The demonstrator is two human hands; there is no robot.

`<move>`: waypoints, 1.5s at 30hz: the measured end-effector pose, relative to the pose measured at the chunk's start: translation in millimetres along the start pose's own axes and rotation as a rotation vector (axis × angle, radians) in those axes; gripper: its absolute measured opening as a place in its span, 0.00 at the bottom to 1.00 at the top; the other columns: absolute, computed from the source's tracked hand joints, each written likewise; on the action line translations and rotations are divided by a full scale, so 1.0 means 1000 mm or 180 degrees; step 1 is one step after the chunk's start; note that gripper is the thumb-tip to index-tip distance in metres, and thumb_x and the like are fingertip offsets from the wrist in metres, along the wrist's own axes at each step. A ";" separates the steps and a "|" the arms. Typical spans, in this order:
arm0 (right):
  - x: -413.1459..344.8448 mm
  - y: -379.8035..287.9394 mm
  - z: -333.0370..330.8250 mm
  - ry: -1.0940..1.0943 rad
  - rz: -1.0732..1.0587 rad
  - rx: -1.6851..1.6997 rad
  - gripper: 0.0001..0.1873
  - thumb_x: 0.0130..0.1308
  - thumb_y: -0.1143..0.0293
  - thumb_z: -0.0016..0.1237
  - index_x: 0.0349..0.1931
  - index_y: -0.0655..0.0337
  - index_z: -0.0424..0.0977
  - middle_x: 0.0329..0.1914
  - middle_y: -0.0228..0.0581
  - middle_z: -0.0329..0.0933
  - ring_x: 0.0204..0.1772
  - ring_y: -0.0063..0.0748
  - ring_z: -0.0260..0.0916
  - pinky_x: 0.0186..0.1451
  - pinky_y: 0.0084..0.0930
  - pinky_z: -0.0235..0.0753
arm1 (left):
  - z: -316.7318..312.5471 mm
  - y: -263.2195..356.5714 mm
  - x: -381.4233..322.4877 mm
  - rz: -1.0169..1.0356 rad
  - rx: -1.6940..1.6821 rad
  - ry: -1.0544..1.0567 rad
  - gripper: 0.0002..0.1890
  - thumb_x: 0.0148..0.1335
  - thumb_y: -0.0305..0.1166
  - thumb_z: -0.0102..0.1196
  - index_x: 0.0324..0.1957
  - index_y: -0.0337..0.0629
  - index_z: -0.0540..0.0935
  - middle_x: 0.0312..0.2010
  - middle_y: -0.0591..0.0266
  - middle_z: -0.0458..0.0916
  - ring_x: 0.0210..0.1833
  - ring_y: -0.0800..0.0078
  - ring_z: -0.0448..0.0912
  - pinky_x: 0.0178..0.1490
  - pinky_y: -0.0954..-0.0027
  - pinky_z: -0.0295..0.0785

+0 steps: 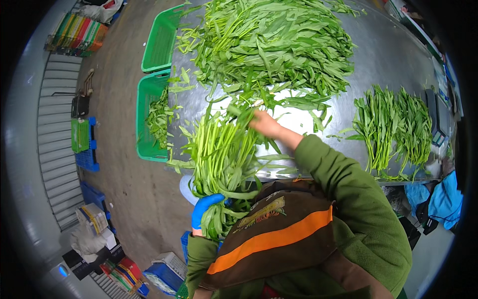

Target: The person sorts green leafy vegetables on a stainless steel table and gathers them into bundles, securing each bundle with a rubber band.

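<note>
My left hand (207, 211), in a blue glove, grips a thick bundle of water spinach (220, 149) by its leafy end at the table's near edge. The bundle's pale cut stems point away from me over the steel table (388, 48). My bare right hand (265, 123) is at the far end of the stems, among loose leaves. It is blurred by motion, and leaves cover its fingers, so what it holds is unclear. Beyond it lies a large heap of water spinach (276, 45). Stray leaves (310, 102) are scattered between the heap and my right hand.
Two green plastic crates (158, 41) stand along the table's left edge; the nearer holds trimmed leaves (158, 116). On the right lie two sorted bunches (396, 127) beside a dark grey device (438, 116). Stacked folded crates (76, 33) and blue pallets (87, 159) line the left wall.
</note>
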State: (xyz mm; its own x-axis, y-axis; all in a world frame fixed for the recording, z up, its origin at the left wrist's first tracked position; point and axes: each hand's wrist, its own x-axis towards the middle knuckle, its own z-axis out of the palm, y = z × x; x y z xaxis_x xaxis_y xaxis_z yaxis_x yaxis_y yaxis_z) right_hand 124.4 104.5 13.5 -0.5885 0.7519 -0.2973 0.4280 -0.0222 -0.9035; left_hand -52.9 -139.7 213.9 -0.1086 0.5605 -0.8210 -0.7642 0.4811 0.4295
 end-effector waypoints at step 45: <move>-0.019 -0.080 -0.063 -0.1573 0.0167 0.2023 0.13 0.66 0.63 0.54 0.48 0.57 0.75 0.44 0.33 0.81 0.33 0.20 0.72 0.26 0.18 0.69 | -0.037 0.000 -0.030 0.0418 0.0853 -0.0147 0.30 0.53 0.13 0.59 0.60 0.35 0.72 0.53 0.52 0.78 0.53 0.61 0.79 0.55 0.63 0.77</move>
State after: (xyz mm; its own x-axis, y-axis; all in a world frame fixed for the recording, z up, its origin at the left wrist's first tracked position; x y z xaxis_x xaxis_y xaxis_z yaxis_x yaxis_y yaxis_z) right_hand 144.4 132.8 111.2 -0.8775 0.3643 -0.3119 0.0789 -0.5318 -0.8432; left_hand -72.7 -181.5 225.0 -0.1618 0.6568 -0.7365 -0.5500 0.5597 0.6199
